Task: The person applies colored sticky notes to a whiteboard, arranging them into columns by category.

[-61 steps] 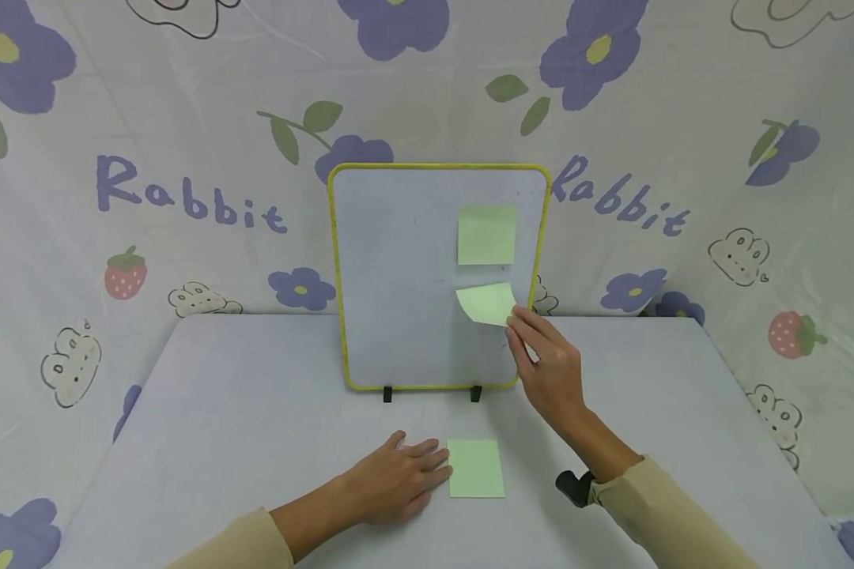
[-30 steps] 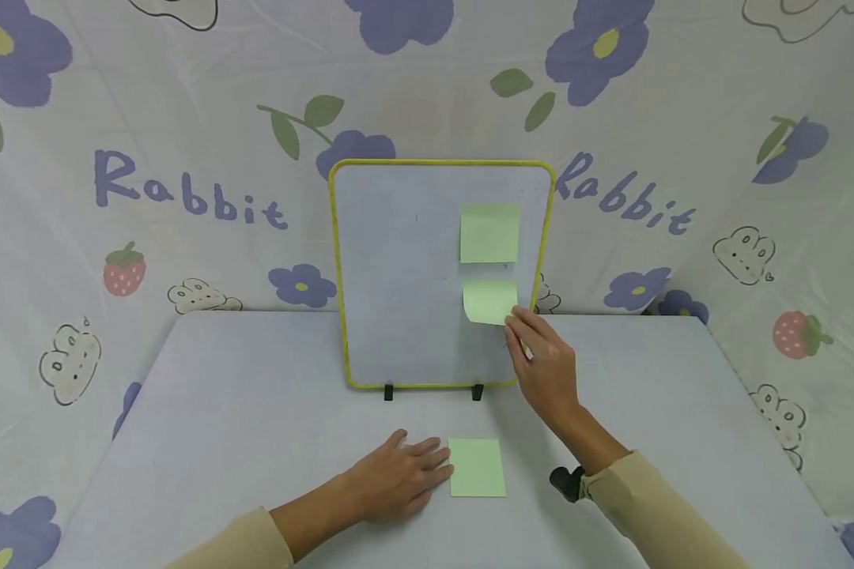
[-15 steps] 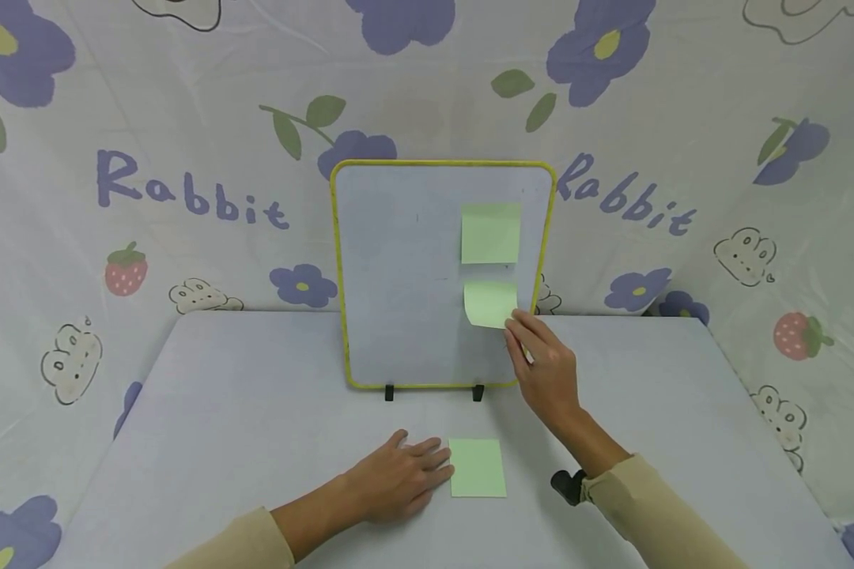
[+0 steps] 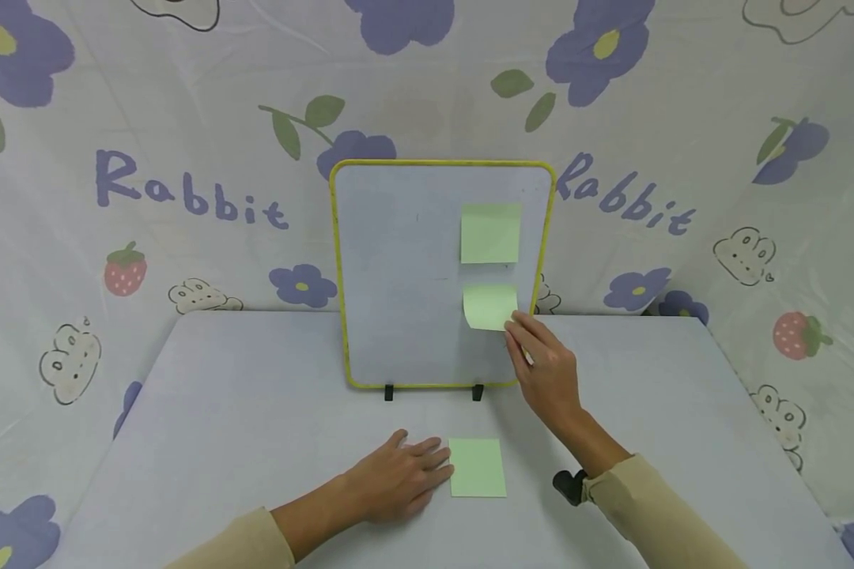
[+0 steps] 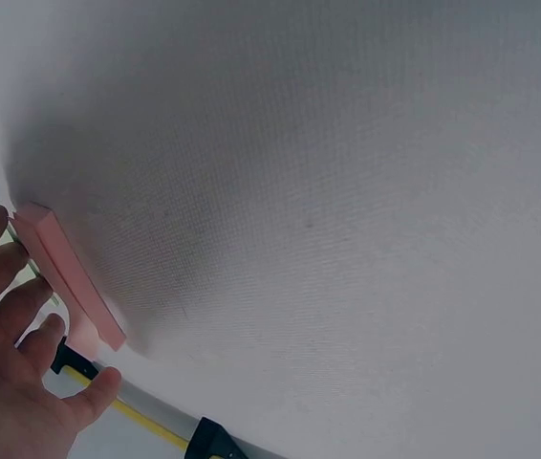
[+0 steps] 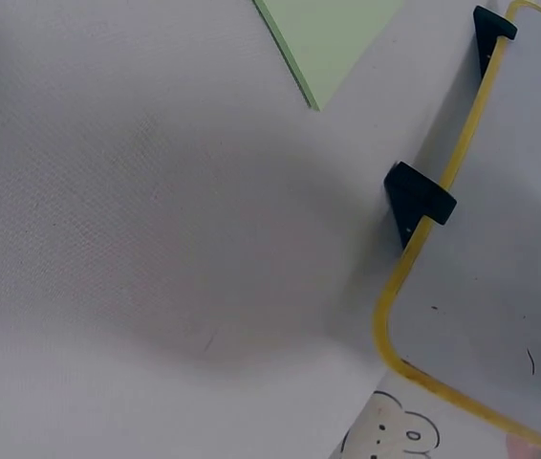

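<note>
Sitting straighter than before is the pinched note (image 4: 489, 307).

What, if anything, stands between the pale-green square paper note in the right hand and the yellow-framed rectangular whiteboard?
Nothing visible: the held note is directly before the whiteboard, below another green paper square. Whether it touches is unclear.

Versus two seconds ago, the pinched green note (image 4: 490, 307) loses its sideways slant: its top edge now runs roughly level, squarer beneath the upper note (image 4: 490, 233). Over the last second, the right hand (image 4: 546, 367) shifts slightly lower with it, and the gap between the two notes widens a little; any change in its depth relative to the whiteboard (image 4: 398, 261) is hard to judge from the head view.
</note>
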Tool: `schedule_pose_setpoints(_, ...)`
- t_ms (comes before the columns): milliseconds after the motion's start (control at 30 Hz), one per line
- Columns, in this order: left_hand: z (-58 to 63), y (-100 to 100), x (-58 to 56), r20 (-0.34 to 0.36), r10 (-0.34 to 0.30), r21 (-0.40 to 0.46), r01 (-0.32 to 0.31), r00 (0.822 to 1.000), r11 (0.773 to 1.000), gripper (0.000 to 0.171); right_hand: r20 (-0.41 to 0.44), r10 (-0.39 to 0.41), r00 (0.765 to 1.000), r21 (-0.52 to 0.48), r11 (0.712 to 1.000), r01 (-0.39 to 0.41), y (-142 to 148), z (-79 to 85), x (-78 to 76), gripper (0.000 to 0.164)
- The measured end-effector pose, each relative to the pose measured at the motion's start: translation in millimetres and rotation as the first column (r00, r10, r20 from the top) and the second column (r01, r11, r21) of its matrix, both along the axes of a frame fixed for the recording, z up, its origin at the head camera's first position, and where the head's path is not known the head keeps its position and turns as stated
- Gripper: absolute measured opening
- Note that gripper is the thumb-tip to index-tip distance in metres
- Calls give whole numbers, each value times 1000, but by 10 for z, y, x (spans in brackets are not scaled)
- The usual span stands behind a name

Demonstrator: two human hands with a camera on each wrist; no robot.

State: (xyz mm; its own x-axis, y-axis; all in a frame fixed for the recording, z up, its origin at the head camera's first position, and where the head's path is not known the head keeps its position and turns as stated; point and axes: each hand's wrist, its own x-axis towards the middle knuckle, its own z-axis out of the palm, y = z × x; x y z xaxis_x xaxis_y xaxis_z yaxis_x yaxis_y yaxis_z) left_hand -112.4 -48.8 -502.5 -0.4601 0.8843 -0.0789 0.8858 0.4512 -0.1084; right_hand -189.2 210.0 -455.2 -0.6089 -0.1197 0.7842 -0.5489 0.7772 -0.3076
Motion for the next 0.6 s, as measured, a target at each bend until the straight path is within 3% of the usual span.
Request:
schedule_pose_setpoints(233,45,7,-13,9,-9,15,9,1000,1000,42,-3,-3,1000,8,1000,3,-8,-11,-13,20)
schedule_pose_setpoints(433,186,67,-147,104,21,76,-29,994,997,36,33,-11,999,28,1000,10,-8,-21,-20,19)
schedule_pose_setpoints(533,367,114,-285,97,52,193,-70,994,979,33,45,-18,999,32,999,17,-3,-23,-22,19)
schedule_pose_setpoints(600,510,145,-389,44,82,320,-92,996,943,31,49,-23,999,32,999,21,0,-23,-21,20)
